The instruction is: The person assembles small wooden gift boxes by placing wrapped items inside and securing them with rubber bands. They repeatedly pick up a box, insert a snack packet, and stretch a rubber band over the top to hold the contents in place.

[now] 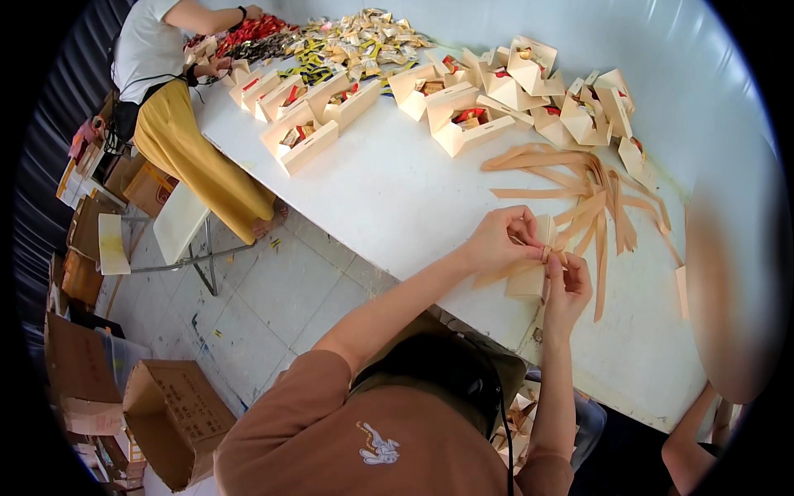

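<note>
A small cream box [524, 286] sits at the table's near edge with a peach ribbon [552, 250] at its top. My left hand [506, 236] comes from the left, its fingertips pinching the ribbon just above the box. From below, my right hand [569, 285] pinches the same ribbon between thumb and fingers. The fingertips of both hands almost meet, and they partly hide the ribbon where it crosses the box. Right behind my hands lies a loose bundle of peach ribbons [594, 169], its strands fanned out over the table.
Open cream boxes [302, 136] filled with small packets line the white table [356, 207], and more boxes [579, 116] are heaped at the far right. Farther back lies a pile of packets [356, 45]. A co-worker [165, 99] stands far left; another person's arm [691, 442] shows lower right.
</note>
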Motion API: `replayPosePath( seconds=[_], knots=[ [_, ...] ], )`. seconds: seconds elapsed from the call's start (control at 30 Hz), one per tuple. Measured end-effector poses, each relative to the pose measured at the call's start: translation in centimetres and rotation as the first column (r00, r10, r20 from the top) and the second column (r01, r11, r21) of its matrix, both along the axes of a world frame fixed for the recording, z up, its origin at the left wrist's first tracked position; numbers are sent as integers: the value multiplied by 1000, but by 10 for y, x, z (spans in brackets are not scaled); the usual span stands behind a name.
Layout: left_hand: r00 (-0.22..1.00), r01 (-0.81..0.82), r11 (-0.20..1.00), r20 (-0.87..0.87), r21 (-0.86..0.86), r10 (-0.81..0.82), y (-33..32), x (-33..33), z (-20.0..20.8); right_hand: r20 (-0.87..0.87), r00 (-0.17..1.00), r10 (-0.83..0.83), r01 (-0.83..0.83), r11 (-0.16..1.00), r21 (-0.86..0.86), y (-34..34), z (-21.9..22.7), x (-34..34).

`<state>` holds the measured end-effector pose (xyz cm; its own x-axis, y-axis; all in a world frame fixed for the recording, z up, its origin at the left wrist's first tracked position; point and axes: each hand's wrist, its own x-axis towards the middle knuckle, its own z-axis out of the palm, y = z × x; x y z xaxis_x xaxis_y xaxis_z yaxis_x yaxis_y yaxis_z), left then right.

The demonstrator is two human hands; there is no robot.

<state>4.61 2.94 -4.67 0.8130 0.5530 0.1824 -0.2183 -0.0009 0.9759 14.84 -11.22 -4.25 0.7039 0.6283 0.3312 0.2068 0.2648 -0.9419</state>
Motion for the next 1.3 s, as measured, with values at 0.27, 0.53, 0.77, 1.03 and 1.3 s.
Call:
replayPosePath(
  seconds=[0.27, 0.53, 0.77, 1.03, 1.3],
  knots=[
    [998, 48, 980, -30, -191, -55, 12, -3, -13, -322, 946, 35, -11, 997, 76, -4, -16, 38],
    [983, 133, 988, -119, -78, -142, 8, -7, -2, -376, 926, -12, 18, 1000, 14, -20, -5, 36],
    [911, 358, 930, -187, -76, -366, -92, -72, 21, -467, 879, 99, -8, 981, 193, -149, -4, -54],
    [721, 693, 650, -295, 311, -628, -184, -62, -5, -31, 698, -715, 714, 699, -46, -313, -45, -75],
    [933, -168, 673, -104, 720, 344, -30, -124, 65, 675, 532, -511, 834, 452, -315, -268, -33, -57]
  ],
)
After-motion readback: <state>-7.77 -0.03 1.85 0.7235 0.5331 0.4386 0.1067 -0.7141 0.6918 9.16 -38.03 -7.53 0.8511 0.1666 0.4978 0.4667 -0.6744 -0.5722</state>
